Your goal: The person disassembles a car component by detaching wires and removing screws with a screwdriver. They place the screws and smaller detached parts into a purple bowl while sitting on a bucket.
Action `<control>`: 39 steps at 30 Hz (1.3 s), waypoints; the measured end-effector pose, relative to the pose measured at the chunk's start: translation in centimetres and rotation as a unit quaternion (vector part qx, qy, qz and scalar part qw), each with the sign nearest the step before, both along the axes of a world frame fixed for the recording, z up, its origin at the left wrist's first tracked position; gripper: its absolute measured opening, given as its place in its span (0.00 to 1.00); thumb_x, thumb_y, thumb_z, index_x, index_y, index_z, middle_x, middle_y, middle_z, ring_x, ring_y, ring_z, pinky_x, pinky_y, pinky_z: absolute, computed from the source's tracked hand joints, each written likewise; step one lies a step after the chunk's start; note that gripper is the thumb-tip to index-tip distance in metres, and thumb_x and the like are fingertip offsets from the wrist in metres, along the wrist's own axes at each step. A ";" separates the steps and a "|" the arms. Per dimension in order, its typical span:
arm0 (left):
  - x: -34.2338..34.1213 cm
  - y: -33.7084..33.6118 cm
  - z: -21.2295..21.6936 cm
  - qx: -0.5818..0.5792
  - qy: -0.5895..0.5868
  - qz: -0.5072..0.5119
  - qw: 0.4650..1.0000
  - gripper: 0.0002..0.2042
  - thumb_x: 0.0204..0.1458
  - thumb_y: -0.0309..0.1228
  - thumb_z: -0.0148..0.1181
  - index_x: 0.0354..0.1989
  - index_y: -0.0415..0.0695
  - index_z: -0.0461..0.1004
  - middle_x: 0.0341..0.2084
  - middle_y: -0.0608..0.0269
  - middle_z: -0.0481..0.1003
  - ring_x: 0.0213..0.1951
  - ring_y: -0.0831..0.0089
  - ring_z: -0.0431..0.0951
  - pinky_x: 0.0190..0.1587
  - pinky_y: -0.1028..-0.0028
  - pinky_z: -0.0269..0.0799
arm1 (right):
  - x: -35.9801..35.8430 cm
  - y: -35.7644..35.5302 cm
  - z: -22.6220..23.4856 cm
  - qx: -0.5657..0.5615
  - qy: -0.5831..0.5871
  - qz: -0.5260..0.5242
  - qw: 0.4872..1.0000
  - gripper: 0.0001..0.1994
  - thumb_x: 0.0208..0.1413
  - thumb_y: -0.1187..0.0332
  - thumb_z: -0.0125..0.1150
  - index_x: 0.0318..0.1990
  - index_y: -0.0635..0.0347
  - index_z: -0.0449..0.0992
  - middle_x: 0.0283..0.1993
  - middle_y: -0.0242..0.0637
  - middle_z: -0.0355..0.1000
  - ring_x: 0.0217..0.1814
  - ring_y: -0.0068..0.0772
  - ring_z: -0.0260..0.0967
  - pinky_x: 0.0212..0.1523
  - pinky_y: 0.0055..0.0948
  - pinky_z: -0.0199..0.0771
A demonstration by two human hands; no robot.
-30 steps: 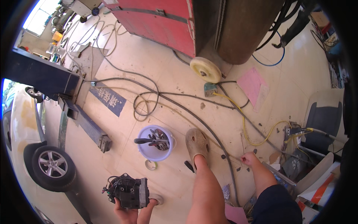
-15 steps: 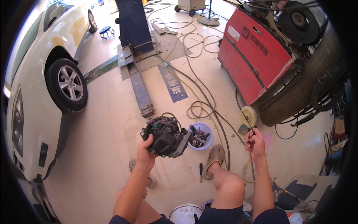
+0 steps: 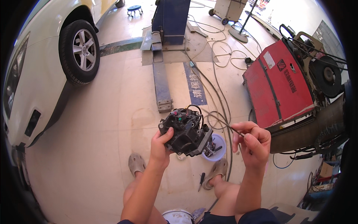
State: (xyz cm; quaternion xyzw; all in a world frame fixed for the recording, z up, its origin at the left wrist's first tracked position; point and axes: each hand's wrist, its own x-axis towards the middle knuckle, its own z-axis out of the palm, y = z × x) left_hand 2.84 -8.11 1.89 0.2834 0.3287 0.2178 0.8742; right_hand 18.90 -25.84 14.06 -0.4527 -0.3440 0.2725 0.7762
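My left hand [image 3: 161,145] grips a dark, greasy mechanical assembly [image 3: 185,130] with wires and small coloured parts, held up in front of me at mid-frame. My right hand [image 3: 251,143] is closed around a thin metal rod [image 3: 223,123] whose tip points left toward the assembly's upper right side. Just below and behind the assembly, a small pale blue bowl [image 3: 220,141] with several loose parts sits on the floor. My feet in sandals [image 3: 136,163] rest on the floor beneath.
A white car [image 3: 44,63] stands at the left. A blue lift post [image 3: 171,16] with its arm [image 3: 161,84] lies ahead. A red welding machine [image 3: 279,86] is at the right, cables [image 3: 218,93] trailing across the floor. A screwdriver [image 3: 201,181] lies by my right foot.
The view has swung up from the floor. My left hand has raised the assembly higher and my right hand has come in from the right, bringing the thin rod toward it.
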 end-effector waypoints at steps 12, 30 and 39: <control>-0.6 0.4 -0.5 0.014 0.041 0.006 0.999 0.17 0.60 0.34 0.66 0.54 0.42 0.75 0.43 0.65 0.80 0.41 0.75 0.82 0.38 0.74 0.82 | 1.1 1.1 -3.0 0.188 0.235 0.210 0.930 0.22 0.70 0.58 0.50 0.29 0.69 0.75 0.56 0.48 0.70 0.59 0.43 0.64 0.61 0.37 0.70; 0.4 -2.0 -2.3 0.014 0.065 -0.040 0.997 0.18 0.60 0.34 0.69 0.53 0.37 0.75 0.43 0.64 0.80 0.43 0.79 0.78 0.49 0.77 0.74 | 1.7 1.9 -7.6 0.023 0.218 -0.119 0.968 0.08 0.71 0.72 0.55 0.54 0.58 0.69 0.40 0.43 0.75 0.23 0.21 0.66 0.23 0.18 0.66; 1.5 -3.6 -3.2 0.092 0.079 -0.031 0.992 0.23 0.60 0.33 0.69 0.59 0.34 0.71 0.45 0.63 0.80 0.46 0.78 0.77 0.51 0.76 0.73 | 2.6 1.8 -9.4 -0.024 0.375 -0.146 0.915 0.08 0.73 0.69 0.51 0.52 0.62 0.71 0.34 0.33 0.71 0.22 0.23 0.60 0.20 0.20 0.59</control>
